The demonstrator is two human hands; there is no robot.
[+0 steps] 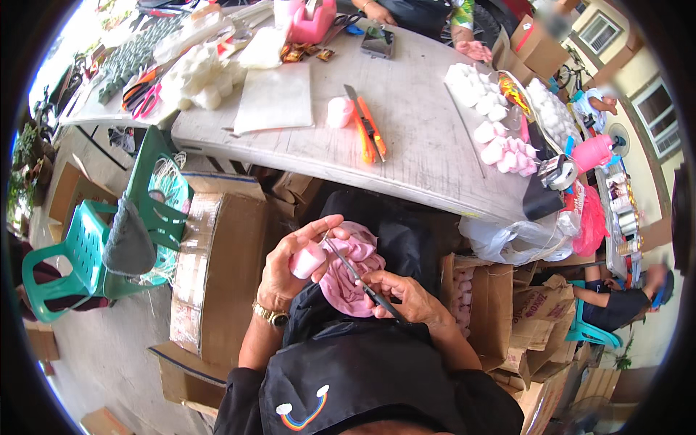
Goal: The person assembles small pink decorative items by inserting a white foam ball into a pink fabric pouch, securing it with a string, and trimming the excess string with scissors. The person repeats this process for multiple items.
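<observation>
Over my lap, my left hand (277, 274) grips a small pink rounded piece (308, 261) between thumb and fingers. My right hand (415, 299) is closed around the black handle of a long, slim metal tool (346, 270); its exact kind is unclear. The tool slants up and left, its tip by my left fingertips and close to the top of the pink piece. Whether the tip touches the piece is too small to tell. A crumpled pink cloth (348, 291) lies on my lap beneath both hands.
Ahead stands a grey table (420, 109) bearing an orange cutter (372, 123), a pale pink piece (338, 113), a white sheet (274, 98) and clusters of white pieces. Cardboard boxes (246, 283) flank me. Green chairs (69, 264) stand left. Another person's hand (475, 51) rests across the table.
</observation>
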